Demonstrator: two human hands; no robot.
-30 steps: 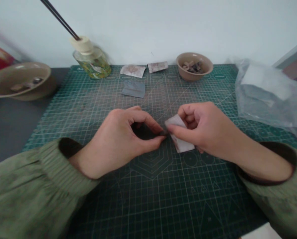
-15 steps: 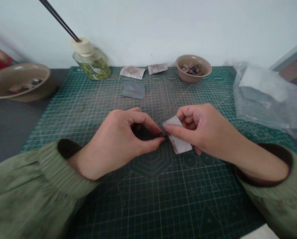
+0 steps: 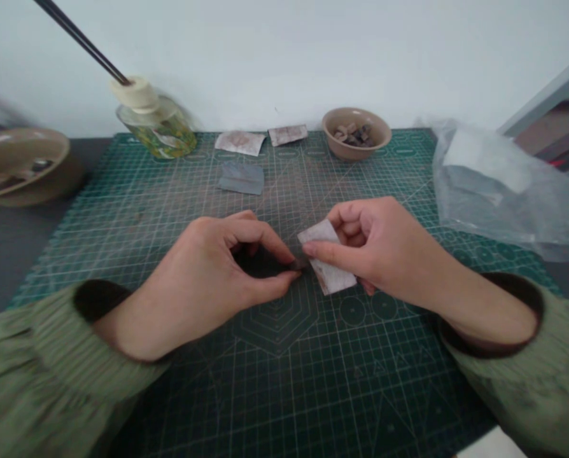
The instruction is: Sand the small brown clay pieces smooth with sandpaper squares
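Observation:
My left hand is closed in a pinch, thumb against fingertips, on a small dark piece whose shape is mostly hidden. To the right of it, my right hand grips a folded piece of what looks like sandpaper, its pale, stained back outward. The thumb lies across the front of the fold, and the other fingers are behind it. The small piece meets or nearly meets the left edge of the fold; contact is too blurred to tell. Both hands are just above the green cutting mat.
Behind the hands lie a grey sheet and two stained pale sheets, one at left, one at right. A small bowl holds several little blocks. A larger bowl, a reed diffuser and a plastic bag flank the mat.
The whole view has shifted slightly, so everything appears further left. Both hands keep their grips, with hardly any change between them.

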